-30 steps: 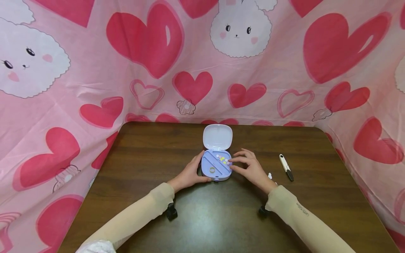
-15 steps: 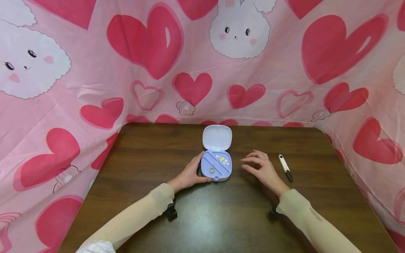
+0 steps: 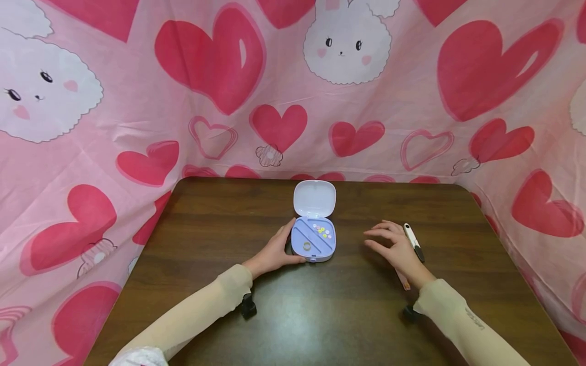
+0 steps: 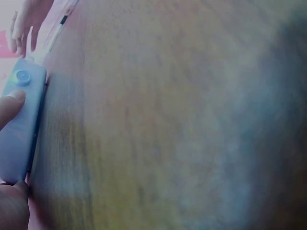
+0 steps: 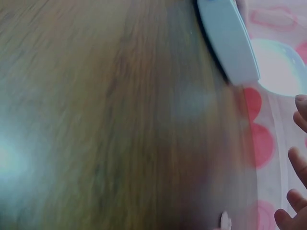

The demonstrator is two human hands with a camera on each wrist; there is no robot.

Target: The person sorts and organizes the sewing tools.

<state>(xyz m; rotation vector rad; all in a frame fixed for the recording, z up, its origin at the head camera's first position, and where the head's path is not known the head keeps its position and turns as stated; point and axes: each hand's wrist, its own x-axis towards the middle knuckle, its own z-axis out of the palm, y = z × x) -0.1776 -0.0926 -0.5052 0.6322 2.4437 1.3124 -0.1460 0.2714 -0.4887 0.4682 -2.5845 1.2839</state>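
A small lavender compartment box [image 3: 313, 248] lies with its white hinged lid [image 3: 314, 199] raised. A diagonal divider splits its inside. One compartment holds a gold-coloured ring [image 3: 307, 246]; several small white, yellow and pink pieces [image 3: 322, 231] lie at the other side. My left hand [image 3: 274, 250] grips the box at its left side, thumb at the front; the left wrist view shows the thumb [image 4: 12, 106] below the round catch [image 4: 22, 76]. My right hand [image 3: 396, 249] hovers to the right of the box, fingers loosely spread and holding nothing.
A white stick-shaped tool with a dark end [image 3: 413, 243] lies just beyond my right hand. Beneath that hand, a narrow pinkish strip [image 3: 403, 279] shows partly. The brown wooden table [image 3: 220, 213] ends at a pink heart-patterned cloth [image 3: 279, 147].
My right hand has moved away from the box to the right, now overlapping the white tool and uncovering the pinkish strip's end. The left hand and the box have stayed in place.
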